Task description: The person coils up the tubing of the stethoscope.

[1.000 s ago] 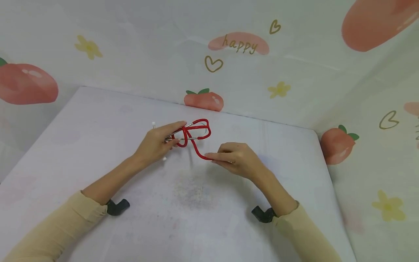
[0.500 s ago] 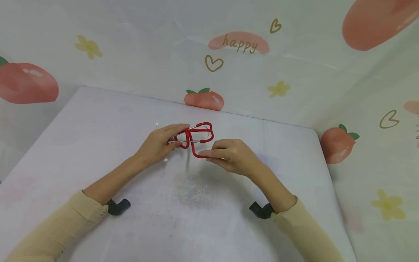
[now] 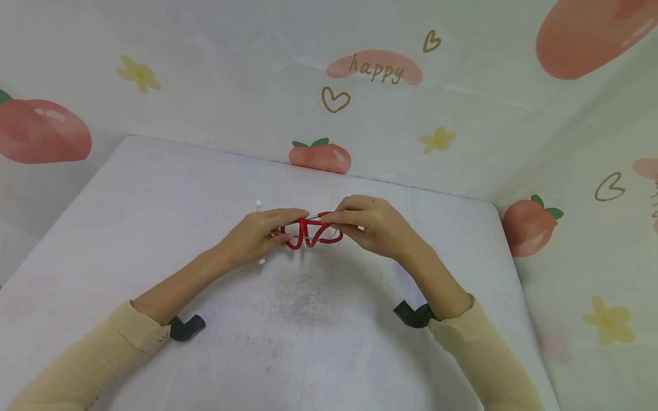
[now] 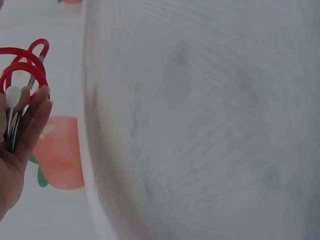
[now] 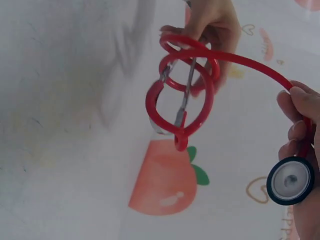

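A stethoscope with red tubing [image 5: 210, 100] hangs in loops between my hands above the table. My left hand [image 3: 252, 231] grips its metal ear tubes [image 5: 190, 82] together with the coiled tubing, thumb on the near side. White ear tips [image 4: 13, 96] stick out behind that hand. My right hand [image 3: 377, 225] is at the far end of the loops, pinching the tubing near the chest piece. In the right wrist view the round chest piece [image 5: 290, 180], with a dark rim and metal face, hangs below the right fingers; the head view hides it.
Under the hands lies a white table [image 3: 303, 354] with a greyish smudge. A cloth backdrop [image 3: 231, 74] printed with peaches rises behind and to the right. Black bent pieces [image 3: 187, 328] sit at both wrists by the beige sleeves [image 3: 103, 348].
My right hand has carried the tubing's end left, then up to the far end of the loops, folding in another bend. The left hand has shifted slightly right and nearer, still holding the stethoscope.
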Tool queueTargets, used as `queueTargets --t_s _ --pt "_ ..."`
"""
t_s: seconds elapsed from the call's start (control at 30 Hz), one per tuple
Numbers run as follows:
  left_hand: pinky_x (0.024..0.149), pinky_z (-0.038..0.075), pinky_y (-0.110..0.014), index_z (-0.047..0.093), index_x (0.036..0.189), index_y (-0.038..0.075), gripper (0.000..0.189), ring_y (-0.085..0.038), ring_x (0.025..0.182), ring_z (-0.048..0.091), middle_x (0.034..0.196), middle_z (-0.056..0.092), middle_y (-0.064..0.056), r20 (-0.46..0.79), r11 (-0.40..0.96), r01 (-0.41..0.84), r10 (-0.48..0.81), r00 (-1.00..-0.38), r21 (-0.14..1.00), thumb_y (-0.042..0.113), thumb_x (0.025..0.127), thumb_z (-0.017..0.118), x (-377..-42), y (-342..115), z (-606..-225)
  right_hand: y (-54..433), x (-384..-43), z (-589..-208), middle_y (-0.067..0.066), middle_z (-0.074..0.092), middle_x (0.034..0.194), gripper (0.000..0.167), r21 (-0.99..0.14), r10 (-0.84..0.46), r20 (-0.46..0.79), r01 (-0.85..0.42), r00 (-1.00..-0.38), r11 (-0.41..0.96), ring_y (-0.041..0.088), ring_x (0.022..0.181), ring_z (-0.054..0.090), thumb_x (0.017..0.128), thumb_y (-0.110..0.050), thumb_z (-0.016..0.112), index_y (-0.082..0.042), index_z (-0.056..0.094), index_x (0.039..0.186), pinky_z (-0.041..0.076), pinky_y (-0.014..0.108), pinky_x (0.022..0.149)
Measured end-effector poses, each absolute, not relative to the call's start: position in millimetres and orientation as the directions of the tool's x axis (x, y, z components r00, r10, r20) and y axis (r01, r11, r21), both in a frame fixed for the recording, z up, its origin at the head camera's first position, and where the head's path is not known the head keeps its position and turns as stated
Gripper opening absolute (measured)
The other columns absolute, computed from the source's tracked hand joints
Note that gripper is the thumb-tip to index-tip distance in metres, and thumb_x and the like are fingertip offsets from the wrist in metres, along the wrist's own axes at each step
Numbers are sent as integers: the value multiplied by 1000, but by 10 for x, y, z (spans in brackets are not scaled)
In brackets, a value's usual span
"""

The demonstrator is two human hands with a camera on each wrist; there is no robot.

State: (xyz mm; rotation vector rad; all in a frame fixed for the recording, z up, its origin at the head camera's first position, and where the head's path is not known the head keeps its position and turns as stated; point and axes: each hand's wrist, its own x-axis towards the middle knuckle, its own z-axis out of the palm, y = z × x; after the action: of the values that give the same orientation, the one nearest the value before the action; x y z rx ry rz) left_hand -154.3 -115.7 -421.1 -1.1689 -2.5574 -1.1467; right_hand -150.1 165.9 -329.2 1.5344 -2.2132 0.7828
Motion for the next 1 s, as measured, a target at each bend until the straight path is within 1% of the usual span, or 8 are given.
queueTargets --t_s 0.1,0.2,0.33,0.43,0.53,0.73,0.83,1.0 --pt "71 54 -25 54 144 23 70 -10 89 63 136 61 1 378 409 700 626 -682 586 2 83 79 -1544 -1155 -4210 1684 -1537 -3271 3 72 88 30 -265 -734 557 -921 -388 286 14 76 64 78 2 82 -7 78 106 52 24 63" --pt "71 53 -25 54 144 22 69 -10 88 62 136 61 1 372 392 713 651 -662 581 2 83 79 -1541 -1157 -4218 1706 -1576 -3277 2 73 89 28 -297 -710 557 -902 -431 315 12 75 64 77 0 83 -6 78 104 50 23 60" --pt "77 55 -26 54 145 22 67 -10 102 64 138 60 3 367 369 726 677 -638 580 3 85 78 -1522 -1160 -4223 1733 -1630 -3312 1 73 85 24 -288 -669 569 -878 -477 381 11 68 61 75 -8 87 -7 79 99 48 24 55" --pt "80 56 -26 53 145 22 68 -13 117 62 140 58 2 378 350 736 685 -623 579 2 85 77 -1505 -1150 -4220 1751 -1675 -3342 1 73 82 23 -279 -629 592 -860 -504 427 12 65 60 75 -12 88 -7 80 96 48 25 55" --pt "78 57 -25 53 145 20 69 -15 120 61 140 58 0 396 330 745 685 -611 580 1 84 78 -1491 -1134 -4211 1770 -1728 -3380 3 72 84 22 -304 -592 614 -849 -522 433 14 68 61 75 -7 86 -6 79 97 50 25 58" --pt "69 55 -22 55 143 19 71 -16 101 67 137 61 1 416 297 743 677 -607 600 -3 81 80 -1466 -1115 -4198 1791 -1811 -3430 6 73 91 23 -362 -567 620 -839 -542 406 14 77 65 80 2 80 -3 78 103 55 24 67" --pt "71 55 -23 57 142 18 68 -20 103 68 135 62 1 418 266 740 686 -596 618 -3 82 79 -1454 -1102 -4194 1796 -1837 -3461 5 73 89 22 -403 -547 607 -816 -577 414 12 72 62 81 -1 80 -4 78 102 53 21 64" --pt "70 55 -21 57 142 17 65 -7 87 66 134 63 3 423 224 739 699 -576 636 -2 83 77 -1436 -1087 -4175 1810 -1890 -3554 4 73 84 18 -476 -494 599 -776 -630 413 11 64 56 80 -2 81 -5 78 98 48 18 59"
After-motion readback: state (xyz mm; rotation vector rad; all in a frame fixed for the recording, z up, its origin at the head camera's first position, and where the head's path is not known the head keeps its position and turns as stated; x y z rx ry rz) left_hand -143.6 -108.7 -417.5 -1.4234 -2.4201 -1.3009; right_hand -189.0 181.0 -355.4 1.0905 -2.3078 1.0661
